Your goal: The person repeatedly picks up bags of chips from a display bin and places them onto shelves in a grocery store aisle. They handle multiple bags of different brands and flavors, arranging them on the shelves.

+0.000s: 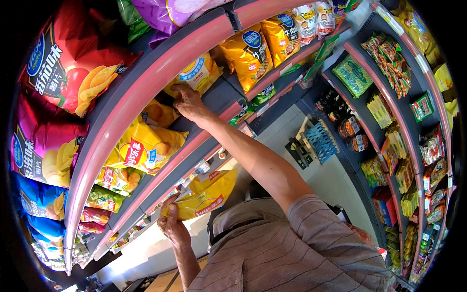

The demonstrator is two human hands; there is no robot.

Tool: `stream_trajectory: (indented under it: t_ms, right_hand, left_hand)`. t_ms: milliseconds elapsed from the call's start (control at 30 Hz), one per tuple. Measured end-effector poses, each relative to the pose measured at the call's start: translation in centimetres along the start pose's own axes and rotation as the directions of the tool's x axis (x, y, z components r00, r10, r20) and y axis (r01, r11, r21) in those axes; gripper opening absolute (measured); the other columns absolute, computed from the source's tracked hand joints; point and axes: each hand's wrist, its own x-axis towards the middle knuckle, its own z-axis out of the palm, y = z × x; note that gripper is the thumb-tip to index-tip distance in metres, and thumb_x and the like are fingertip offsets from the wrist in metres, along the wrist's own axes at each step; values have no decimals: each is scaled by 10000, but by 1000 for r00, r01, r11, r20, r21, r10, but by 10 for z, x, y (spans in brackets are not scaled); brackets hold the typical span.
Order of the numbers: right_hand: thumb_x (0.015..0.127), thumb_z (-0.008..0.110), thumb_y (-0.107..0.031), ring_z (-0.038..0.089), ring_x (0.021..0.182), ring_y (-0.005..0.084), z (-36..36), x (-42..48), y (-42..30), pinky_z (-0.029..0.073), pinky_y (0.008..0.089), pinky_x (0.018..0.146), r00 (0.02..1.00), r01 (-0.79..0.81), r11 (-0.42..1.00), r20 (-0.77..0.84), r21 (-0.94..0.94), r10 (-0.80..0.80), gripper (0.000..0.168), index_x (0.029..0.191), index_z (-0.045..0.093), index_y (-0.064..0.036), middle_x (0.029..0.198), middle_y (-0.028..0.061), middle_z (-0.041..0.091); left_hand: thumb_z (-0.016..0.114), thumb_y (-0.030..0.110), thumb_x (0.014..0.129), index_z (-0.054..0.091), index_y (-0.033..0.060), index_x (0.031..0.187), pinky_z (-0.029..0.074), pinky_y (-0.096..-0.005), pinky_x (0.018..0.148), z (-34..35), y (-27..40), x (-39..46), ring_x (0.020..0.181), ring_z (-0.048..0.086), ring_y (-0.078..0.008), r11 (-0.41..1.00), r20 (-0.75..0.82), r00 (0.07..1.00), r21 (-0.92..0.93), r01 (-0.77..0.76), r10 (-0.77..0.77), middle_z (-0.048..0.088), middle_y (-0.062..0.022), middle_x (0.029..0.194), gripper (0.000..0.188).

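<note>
My left hand grips a yellow Lay's chip bag by its edge, in front of my body and below the shelf. My right hand reaches onto the shelf, its fingers bent against the lower left of another yellow chip bag. Whether those fingers pinch the bag or only touch it, I cannot tell. Left of that hand lie a yellow chip bag and a large yellow Lay's bag. The pink shelf edge above partly covers these bags.
Orange chip bags stand farther along the shelf. A red tomato-flavour chip bag sits on the upper shelf. Across the tiled floor, an opposite shelf rack carries packaged snacks. A stool with a blue woven seat stands between.
</note>
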Motion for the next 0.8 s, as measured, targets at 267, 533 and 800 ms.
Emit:
stream_trajectory:
  t_ms: [267,533,800]
  right_hand:
    - [944,634,-201,674,929,173,-77,-41,-55,546,298,804,865,-431,821,432,375,257,352,1266,587,-66,1050,88,685]
    - [995,597,-273,684,1035,209,-167,-107,-21,557,341,886,909,-415,717,220,559,355,317,1237,602,-69,1136,134,692]
    - [1009,566,-329,623,1175,275,-157,-141,3,533,433,961,874,-454,594,204,664,440,409,1303,540,-47,1212,173,650]
  left_hand:
    - [636,263,959,634,-39,1201,470,-393,1002,17,21,12,1096,616,-251,991,-6,1000,-133,-19,19,640,-162,1205,387]
    - [599,260,990,563,-31,1283,440,-425,1057,62,59,48,1190,584,-247,924,-23,997,-378,56,-70,609,-128,1277,414]
    - [537,263,1024,543,-15,1303,467,-424,1039,109,84,81,1199,597,-246,894,112,989,-427,137,-98,617,-147,1271,394]
